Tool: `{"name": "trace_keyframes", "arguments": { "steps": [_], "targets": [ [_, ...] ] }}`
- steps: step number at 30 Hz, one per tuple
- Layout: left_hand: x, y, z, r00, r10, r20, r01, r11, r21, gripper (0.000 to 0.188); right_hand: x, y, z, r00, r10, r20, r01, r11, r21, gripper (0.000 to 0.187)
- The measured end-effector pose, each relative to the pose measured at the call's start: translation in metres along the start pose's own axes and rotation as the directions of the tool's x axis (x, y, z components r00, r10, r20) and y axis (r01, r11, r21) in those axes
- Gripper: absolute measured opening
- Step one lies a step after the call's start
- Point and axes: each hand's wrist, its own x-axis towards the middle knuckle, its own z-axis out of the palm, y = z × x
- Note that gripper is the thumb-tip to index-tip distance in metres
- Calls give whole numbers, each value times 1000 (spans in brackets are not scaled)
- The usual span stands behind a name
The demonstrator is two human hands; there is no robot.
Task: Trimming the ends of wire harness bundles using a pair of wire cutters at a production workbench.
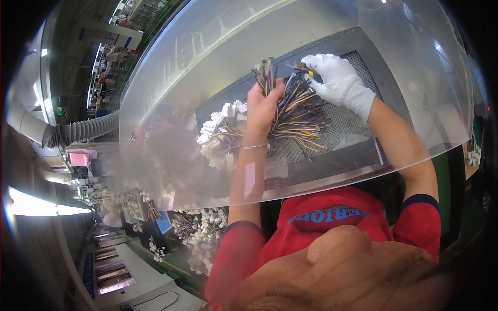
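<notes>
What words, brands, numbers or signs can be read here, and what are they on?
Red shirt: large blue lettering across the front; I won't copy it out.
Pale panel, upper left: dark markings, too small and blurred to read.
White connectors: no text can be made out.

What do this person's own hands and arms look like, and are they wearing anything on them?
The right hand wears a white glove reaching the wrist. The left hand is bare, with a thin bracelet around that forearm. Both arms have short red sleeves with dark edging.
</notes>
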Motion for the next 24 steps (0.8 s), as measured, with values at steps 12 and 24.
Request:
{"name": "trace_keyframes", "arguments": {
  "steps": [12,24],
  "targets": [
    [-1,1,-2,998,-26,57,25,999,28,24,-1,-3,1,999,24,22,-24,1000,-1,34],
    [-2,4,-6,997,-66,42,69,993,-90,25,0,0,3,999,17,39,-16,999,-40,34]
  ]
}}
